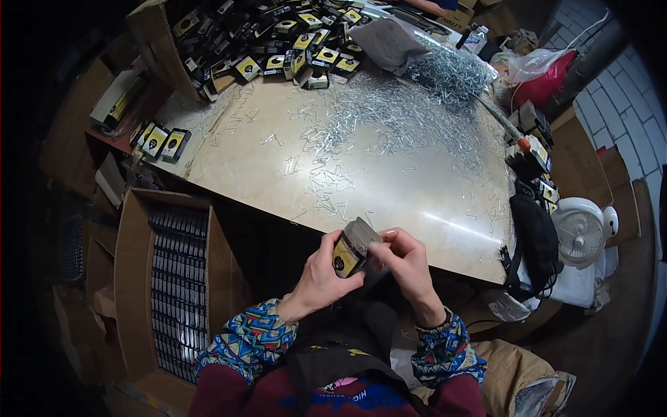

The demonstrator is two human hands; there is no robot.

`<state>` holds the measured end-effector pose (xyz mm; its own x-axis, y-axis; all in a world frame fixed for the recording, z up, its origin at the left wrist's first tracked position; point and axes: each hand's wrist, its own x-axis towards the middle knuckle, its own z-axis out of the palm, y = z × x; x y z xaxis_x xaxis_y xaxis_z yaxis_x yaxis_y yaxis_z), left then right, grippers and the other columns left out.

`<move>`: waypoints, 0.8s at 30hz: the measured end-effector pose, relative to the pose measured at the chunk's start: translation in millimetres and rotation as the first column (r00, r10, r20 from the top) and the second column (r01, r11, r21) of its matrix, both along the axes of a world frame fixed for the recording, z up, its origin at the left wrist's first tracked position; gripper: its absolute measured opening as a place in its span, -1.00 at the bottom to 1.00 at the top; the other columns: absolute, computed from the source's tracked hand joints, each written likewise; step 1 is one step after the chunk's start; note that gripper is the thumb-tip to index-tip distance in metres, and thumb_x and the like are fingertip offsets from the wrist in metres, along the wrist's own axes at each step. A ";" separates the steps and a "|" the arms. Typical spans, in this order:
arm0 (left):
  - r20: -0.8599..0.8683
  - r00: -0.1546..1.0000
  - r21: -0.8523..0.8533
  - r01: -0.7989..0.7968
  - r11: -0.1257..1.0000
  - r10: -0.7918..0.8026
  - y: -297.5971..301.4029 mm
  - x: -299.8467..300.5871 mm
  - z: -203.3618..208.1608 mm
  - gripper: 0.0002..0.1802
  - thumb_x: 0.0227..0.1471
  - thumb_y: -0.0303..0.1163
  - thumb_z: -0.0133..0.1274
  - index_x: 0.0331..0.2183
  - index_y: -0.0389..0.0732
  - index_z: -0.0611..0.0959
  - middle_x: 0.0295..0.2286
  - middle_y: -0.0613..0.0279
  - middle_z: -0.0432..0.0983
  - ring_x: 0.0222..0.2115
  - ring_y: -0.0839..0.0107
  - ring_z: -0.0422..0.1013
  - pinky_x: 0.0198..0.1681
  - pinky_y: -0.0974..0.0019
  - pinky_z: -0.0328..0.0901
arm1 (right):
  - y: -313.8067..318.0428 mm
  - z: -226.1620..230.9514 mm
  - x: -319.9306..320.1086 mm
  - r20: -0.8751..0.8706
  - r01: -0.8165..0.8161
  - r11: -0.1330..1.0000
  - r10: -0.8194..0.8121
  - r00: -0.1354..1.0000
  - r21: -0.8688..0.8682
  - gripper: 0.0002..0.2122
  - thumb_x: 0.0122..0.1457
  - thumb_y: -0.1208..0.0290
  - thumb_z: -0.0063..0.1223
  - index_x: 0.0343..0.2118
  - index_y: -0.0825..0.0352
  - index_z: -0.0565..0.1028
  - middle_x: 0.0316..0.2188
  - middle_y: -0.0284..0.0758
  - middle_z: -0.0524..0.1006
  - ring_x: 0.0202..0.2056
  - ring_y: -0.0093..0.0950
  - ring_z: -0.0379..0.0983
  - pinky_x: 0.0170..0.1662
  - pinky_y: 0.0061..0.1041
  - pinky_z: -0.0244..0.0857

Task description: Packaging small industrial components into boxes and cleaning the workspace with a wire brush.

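Observation:
A small black and yellow cardboard box [345, 258] is held tilted in front of me, just off the near edge of the table. My left hand [316, 278] is closed around its sides. The box's grey top flap stands up, and its mouth is open. At that mouth is my right hand [410, 267], its thumb and forefinger pinched together and slightly blurred. What those fingertips hold is too small and smeared to make out. Bent metal wire hooks [389, 125] lie in a wide, loose spread on the table beyond my hands.
Small black and yellow boxes [306, 42] are heaped at the back left. A grey bag [392, 45] spills more hooks at the back. On the left, a large carton [128, 278] holds rows of packed boxes. A white fan [579, 233] and a black bag [533, 243] stand right.

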<state>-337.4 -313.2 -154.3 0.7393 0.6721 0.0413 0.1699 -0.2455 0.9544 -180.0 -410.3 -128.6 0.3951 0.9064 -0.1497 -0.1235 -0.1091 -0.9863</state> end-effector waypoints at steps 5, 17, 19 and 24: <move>-0.044 0.995 0.137 -0.077 0.988 0.084 4.9 -3.5 -2.7 -0.18 -0.24 -0.38 0.33 0.01 -0.34 0.25 -0.26 -0.11 0.50 -0.23 0.11 0.52 -0.18 0.22 0.40 | 13.6 2.4 -16.5 0.370 0.232 0.973 -0.222 0.902 0.017 -0.73 0.12 0.44 0.22 -0.15 0.43 0.49 -0.36 -0.28 0.52 -0.43 -0.63 0.43 -0.41 -0.67 0.33; 0.035 0.998 0.364 -0.056 0.930 0.046 2.8 -0.5 -5.4 -0.19 -0.25 -0.39 0.31 0.03 -0.30 0.27 -0.18 -0.12 0.41 -0.20 -0.07 0.44 -0.16 0.10 0.38 | 12.4 8.9 -8.6 0.688 0.137 0.965 -0.254 0.680 0.221 -0.92 0.08 0.54 0.18 -0.35 0.39 0.56 -0.05 -0.16 0.43 -0.02 -0.37 0.38 0.00 -0.46 0.26; 0.037 0.998 0.391 -0.063 0.918 0.053 7.2 -2.4 -7.0 -0.19 -0.26 -0.40 0.31 0.03 -0.30 0.27 -0.16 -0.12 0.40 -0.19 -0.07 0.43 -0.15 0.10 0.38 | 18.8 16.1 -13.9 0.641 0.130 0.969 -0.237 0.730 0.210 -0.89 0.07 0.53 0.19 -0.33 0.40 0.57 -0.05 -0.14 0.44 -0.02 -0.34 0.40 0.00 -0.43 0.28; 0.112 0.979 0.354 -0.201 0.914 0.172 7.9 -15.8 0.9 -0.11 -0.23 -0.37 0.30 0.14 -0.26 0.25 -0.06 -0.12 0.38 -0.10 -0.04 0.42 -0.06 0.12 0.37 | 9.1 9.5 -26.9 0.734 0.102 0.965 -0.252 0.630 0.243 -0.80 0.03 0.53 0.23 -0.25 0.38 0.58 0.02 -0.06 0.43 -0.09 -0.23 0.47 -0.05 -0.38 0.35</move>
